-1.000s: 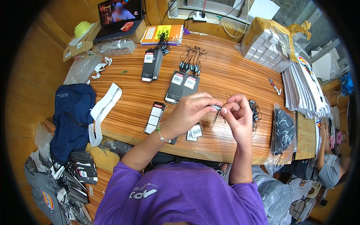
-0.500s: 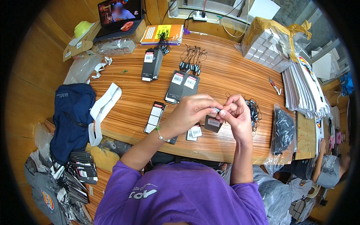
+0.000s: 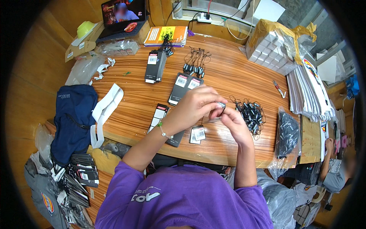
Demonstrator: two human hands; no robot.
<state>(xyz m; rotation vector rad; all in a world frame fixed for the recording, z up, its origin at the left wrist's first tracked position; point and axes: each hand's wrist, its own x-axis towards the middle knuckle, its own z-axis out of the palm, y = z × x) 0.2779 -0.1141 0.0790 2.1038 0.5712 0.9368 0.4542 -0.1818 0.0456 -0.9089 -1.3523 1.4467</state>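
Note:
My left hand [image 3: 200, 105] and my right hand [image 3: 235, 121] meet over the table, fingers closed around a black hang-tag string [image 3: 220, 105] with a small silvery piece. The small dark tag between them is mostly hidden behind the fingers. To the right lies a tangled heap of black tag strings [image 3: 251, 116]. Two small tags with white barcode stickers [image 3: 198, 133] sit just below the hands. Under my left wrist is a dark tag [image 3: 176, 140]; beside it, a black card with white stickers [image 3: 156, 117]. Black hang tags with strings [image 3: 179, 88] lie beyond my left hand.
Another stack of hang tags [image 3: 153, 66] stands further back. Red-handled snips [image 3: 279, 89], a bundle of small white boxes [image 3: 270, 49] and folded white garments [image 3: 308, 91] are at the right. At the left are a navy bag [image 3: 73, 118] and a white strip [image 3: 108, 105]. A person sits far right.
My fingers have curled inward around the string, and my right hand has lowered slightly and turned. The dark tag that hung below them is now mostly hidden.

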